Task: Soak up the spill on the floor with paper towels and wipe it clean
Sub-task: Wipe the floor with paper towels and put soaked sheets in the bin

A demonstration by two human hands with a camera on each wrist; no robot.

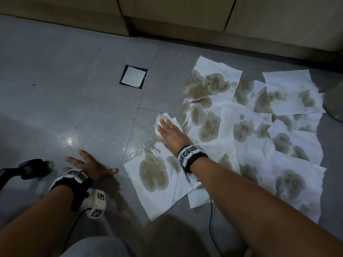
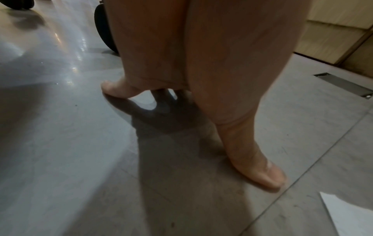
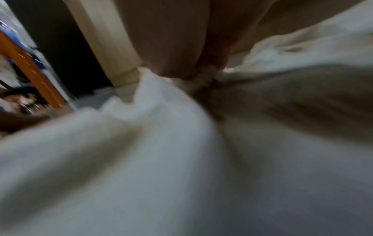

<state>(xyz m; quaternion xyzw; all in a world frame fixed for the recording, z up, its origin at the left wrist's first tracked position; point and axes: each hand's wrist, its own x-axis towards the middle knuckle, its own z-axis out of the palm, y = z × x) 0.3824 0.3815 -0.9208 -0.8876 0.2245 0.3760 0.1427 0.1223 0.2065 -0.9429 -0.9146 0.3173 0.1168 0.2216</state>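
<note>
**Right palm pressing a crumpled towel at the left edge of the soaked sheets**

Near left: left hand (image 1: 87,166) flat on the grey floor (image 1: 74,101), fingers straight and spread, thumb pointing right toward the towels, holding nothing. In the left wrist view, fingertips (image 2: 268,177) pressed against the tile, with a white corner of a paper towel (image 2: 351,215) at the lower right. Banded at the wrist with a black strap and white marker blocks; a cable running back from it.

Further and to the right: right hand (image 1: 169,133) stretched forward from the near right, palm down, fingers straight and close together, pressing on a crumpled white paper towel (image 1: 163,120). No fingers curled around it, only laid flat on top. Right wrist view blurred: only bunched white paper (image 3: 153,99) under the hand to be made out.

Just near-left of that hand: a small wet patch of spill (image 1: 138,149) still bare on the tile, glistening, touching the edge of the closest sheet.

Right of the hand, from near to far: many paper towels (image 1: 259,130) spread flat and overlapping, white with large brownish soaked blotches.

At the near left edge: a dark object (image 1: 31,168), not clear what. Further, left of the towels: a square floor drain cover (image 1: 134,76). Farthest: beige cabinet fronts (image 1: 185,13) along the wall.
</note>
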